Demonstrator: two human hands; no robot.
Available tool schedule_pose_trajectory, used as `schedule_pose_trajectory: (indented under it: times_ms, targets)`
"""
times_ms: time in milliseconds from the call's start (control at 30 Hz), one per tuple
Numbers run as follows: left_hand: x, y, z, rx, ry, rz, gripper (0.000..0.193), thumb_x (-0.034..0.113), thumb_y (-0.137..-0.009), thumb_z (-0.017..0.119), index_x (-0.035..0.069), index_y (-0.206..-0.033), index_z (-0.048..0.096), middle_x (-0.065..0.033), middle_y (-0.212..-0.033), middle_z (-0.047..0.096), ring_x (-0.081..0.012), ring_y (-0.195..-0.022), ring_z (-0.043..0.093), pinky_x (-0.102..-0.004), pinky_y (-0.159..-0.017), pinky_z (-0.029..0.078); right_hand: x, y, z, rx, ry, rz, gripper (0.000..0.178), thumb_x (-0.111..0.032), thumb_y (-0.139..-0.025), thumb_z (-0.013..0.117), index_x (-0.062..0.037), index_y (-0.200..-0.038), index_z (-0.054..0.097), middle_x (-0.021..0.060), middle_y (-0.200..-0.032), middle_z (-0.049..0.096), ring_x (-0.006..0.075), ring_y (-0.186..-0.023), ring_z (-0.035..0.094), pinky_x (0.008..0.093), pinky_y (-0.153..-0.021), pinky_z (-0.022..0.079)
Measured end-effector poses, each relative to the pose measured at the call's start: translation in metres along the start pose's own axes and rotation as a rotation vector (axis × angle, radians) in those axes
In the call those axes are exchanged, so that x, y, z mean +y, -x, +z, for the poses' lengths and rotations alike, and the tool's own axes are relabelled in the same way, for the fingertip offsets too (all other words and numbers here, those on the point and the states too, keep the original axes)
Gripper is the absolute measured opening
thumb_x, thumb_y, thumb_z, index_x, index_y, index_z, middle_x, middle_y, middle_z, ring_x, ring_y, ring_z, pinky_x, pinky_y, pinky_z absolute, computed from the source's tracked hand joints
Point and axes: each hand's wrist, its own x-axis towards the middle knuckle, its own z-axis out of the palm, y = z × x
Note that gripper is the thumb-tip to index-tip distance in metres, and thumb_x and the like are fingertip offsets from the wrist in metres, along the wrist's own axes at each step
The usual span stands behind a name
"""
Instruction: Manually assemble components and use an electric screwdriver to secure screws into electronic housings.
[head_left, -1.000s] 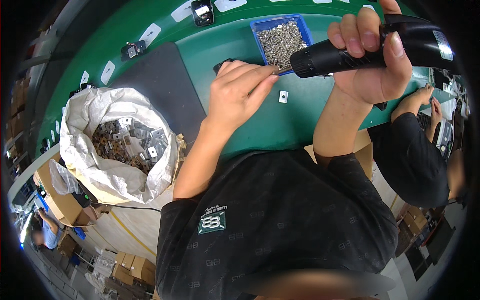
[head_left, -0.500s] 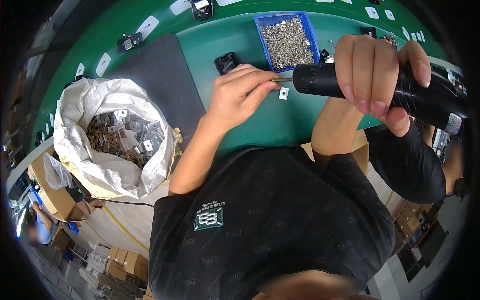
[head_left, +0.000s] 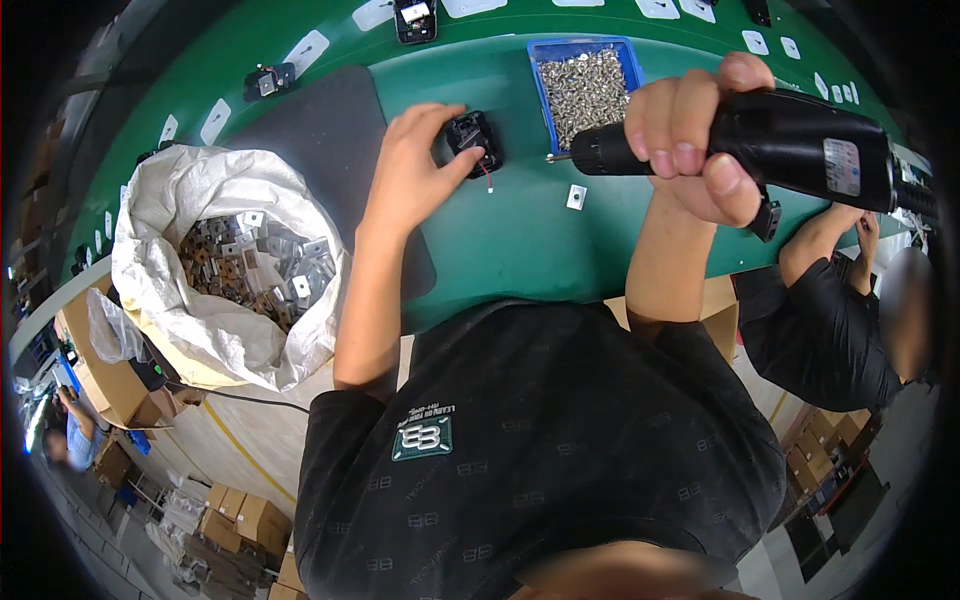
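My right hand (head_left: 690, 140) is wrapped round a black electric screwdriver (head_left: 800, 145), which lies level with its bit pointing left. Something small sits at the bit's tip, too small to make out. With thumb and fingers, my left hand (head_left: 408, 165) grips a small black plastic housing (head_left: 474, 142) on the green table. A short red wire with a white plug (head_left: 490, 188) hangs from that housing. A small square metal plate with a dark centre (head_left: 576, 197) lies below the bit. Behind the screwdriver stands a blue bin (head_left: 537, 75) full of silvery screws (head_left: 583, 92).
A white woven sack (head_left: 235, 350) of small metal plates stands at the left, beside a dark mat (head_left: 335, 115). More black housings (head_left: 416, 22) and white pieces (head_left: 305, 50) lie along the far green strip. A co-worker's arm (head_left: 815, 240) is at the right.
My left hand has left the screwdriver's bit and moved left onto the black housing, taking hold of it. The screwdriver has shifted slightly left, its rear end now higher in view.
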Motion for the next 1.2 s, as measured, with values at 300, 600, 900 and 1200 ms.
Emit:
schedule_pose_trajectory:
  times_ms: [300, 600, 900, 1200]
  targets:
    - [0.0, -0.003, -0.001, -0.01, 0.123, -0.143, 0.022, 0.01, -0.075, 0.067, 0.002, -0.094, 0.066, -0.0122, -0.089, 0.063, -0.0295, -0.085, 0.059, -0.036, -0.076, 0.046, 0.047, 0.009, 0.02, 0.182, 0.035, 0.017, 0.054, -0.013, -0.078, 0.057, -0.0032, -0.126, 0.035, 0.0038, -0.071, 0.049, 0.0146, -0.061, 0.049, 0.0309, -0.06, 0.043]
    - [-0.006, 0.016, -0.006, -0.04, -0.055, 0.114, 0.093, 0.029, -0.053, 0.082, 0.006, -0.134, 0.04, -0.0145, -0.131, 0.047, -0.0318, -0.117, 0.046, -0.0403, -0.1, 0.032, 0.069, 0.007, 0.031, 0.398, 0.172, 0.024, 0.047, -0.005, -0.076, 0.059, 0.0001, -0.119, 0.038, 0.0082, -0.067, 0.051, 0.0162, -0.056, 0.05, 0.0321, -0.057, 0.046]
    - [-0.015, 0.016, -0.001, -0.04, -0.013, 0.088, 0.073, 0.031, -0.058, 0.076, 0.007, -0.122, 0.051, -0.0107, -0.111, 0.057, -0.0284, -0.102, 0.053, -0.0392, -0.091, 0.036, 0.07, 0.005, 0.041, 0.451, 0.137, -0.043, 0.047, -0.004, -0.076, 0.061, 0.0003, -0.117, 0.038, 0.0084, -0.066, 0.052, 0.0165, -0.054, 0.051, 0.0324, -0.054, 0.047]
    - [-0.008, 0.022, -0.013, -0.14, 0.041, 0.145, 0.078, 0.03, -0.061, 0.073, 0.007, -0.131, 0.045, -0.0149, -0.121, 0.053, -0.03, -0.115, 0.046, -0.0404, -0.101, 0.029, 0.054, 0.003, 0.034, 0.408, 0.132, -0.076, 0.047, -0.009, -0.079, 0.057, -0.004, -0.122, 0.037, 0.0065, -0.07, 0.051, 0.0153, -0.057, 0.05, 0.0322, -0.055, 0.046]
